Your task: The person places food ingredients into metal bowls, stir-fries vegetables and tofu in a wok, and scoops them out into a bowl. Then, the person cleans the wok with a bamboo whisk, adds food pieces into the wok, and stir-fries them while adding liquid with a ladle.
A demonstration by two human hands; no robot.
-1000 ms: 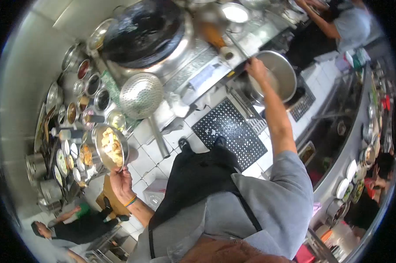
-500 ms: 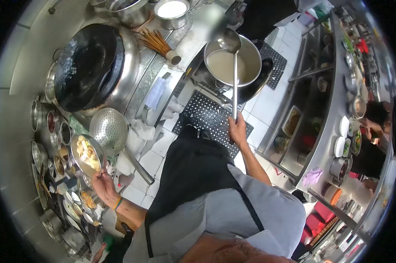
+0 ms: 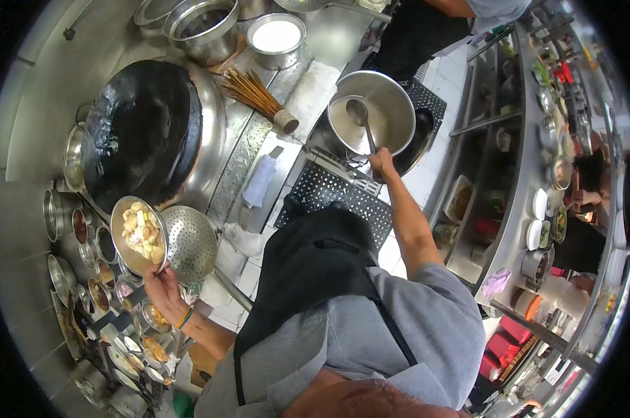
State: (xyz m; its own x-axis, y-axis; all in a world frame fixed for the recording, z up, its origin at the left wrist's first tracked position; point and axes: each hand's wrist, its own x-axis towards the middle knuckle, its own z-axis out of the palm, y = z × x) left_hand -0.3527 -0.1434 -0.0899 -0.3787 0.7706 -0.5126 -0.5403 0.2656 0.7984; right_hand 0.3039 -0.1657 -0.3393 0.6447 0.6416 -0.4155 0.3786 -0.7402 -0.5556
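Note:
My left hand [image 3: 164, 291] grips the rim of a metal bowl [image 3: 122, 245]. Pale and yellowish chopped pieces [image 3: 145, 231] lie inside it. The bowl is beside the near edge of a large black wok [image 3: 137, 132], partly over a perforated strainer [image 3: 191, 244]. My right hand [image 3: 381, 164] is closed round the handle of a ladle [image 3: 357, 111]. The ladle's head is inside a deep metal pot [image 3: 402, 104], at or just above the cloudy pale liquid [image 3: 370, 132]; I cannot tell whether it touches.
A bamboo wok brush [image 3: 255, 97] and a pot of white contents [image 3: 276, 35] stand beyond the wok. Seasoning bowls [image 3: 99, 296] crowd the left. A steel shelf counter [image 3: 506, 174] with dishes runs along the right. Another person [image 3: 426, 35] stands behind the pot.
My right hand has moved forward, and the ladle's head has come down from above the rim into the pot. My left hand has shifted the bowl slightly toward the wok, overlapping the strainer.

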